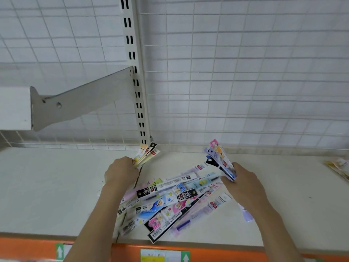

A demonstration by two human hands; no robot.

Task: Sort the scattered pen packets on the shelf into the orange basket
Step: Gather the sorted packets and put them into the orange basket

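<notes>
A loose heap of pen packets point(170, 201) is spread on the white shelf point(56, 186), lying between the two hands and reaching back along both forearms to the shelf's orange front edge point(207, 252). A small bundle of packets point(146, 154) is gripped in the left hand point(120, 173), fanned out beyond its fingers toward the slotted upright point(135, 72). A second bundle point(220, 157) is pinched in the right hand point(243, 184), standing up and away from its fingertips. Further packets point(339, 167) are seen well to the right of the right hand, at the picture's edge. A wire grid panel point(245, 72) is mounted behind the shelf, and a grey bracket point(79, 99) is fixed above the left hand.
</notes>
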